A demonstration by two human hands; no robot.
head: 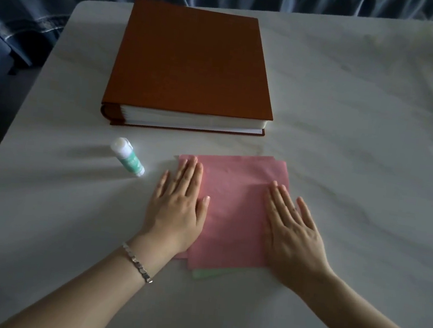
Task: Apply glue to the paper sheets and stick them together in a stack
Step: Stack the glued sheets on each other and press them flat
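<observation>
Right now the left hand [178,208] & right hand [292,237] are pressing flat, fingers straight, on the pink paper stack [234,211] mid-table w/ glue stick [127,157] lying just left, so uneven pressure is prob. risking sheets sliding askew.

No legible text anywhere; print on glue stick [127,157] too blurred to read.
</observation>
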